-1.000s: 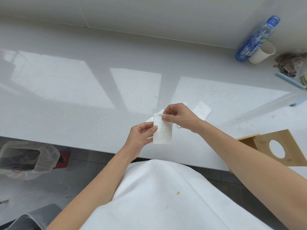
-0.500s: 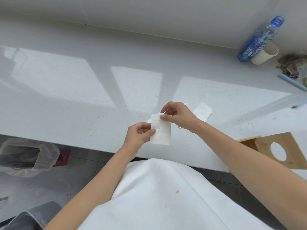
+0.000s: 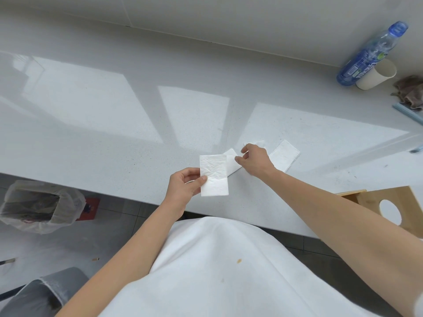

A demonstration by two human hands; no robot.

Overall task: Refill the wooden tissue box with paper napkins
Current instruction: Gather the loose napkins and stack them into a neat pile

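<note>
My left hand (image 3: 185,186) pinches a folded white paper napkin (image 3: 214,175) by its left edge, just above the counter's front edge. My right hand (image 3: 255,160) hovers over a second napkin (image 3: 232,162) lying on the counter, fingers apart and holding nothing. A third folded napkin (image 3: 285,156) lies to the right of that hand, and another scrap peeks out behind it. The wooden tissue box (image 3: 389,208) with a round hole in its tilted lid sits at the right counter edge, partly hidden by my right forearm.
The white counter (image 3: 114,124) runs along the wall. At its back right stand a blue plastic bottle (image 3: 368,56), a paper cup (image 3: 377,75) and a crumpled brown cloth (image 3: 409,91). A lined waste bin (image 3: 39,207) sits on the floor at left.
My right hand let go of the held napkin and moved right and away, over the napkins on the counter. My left hand keeps the napkin alone.
</note>
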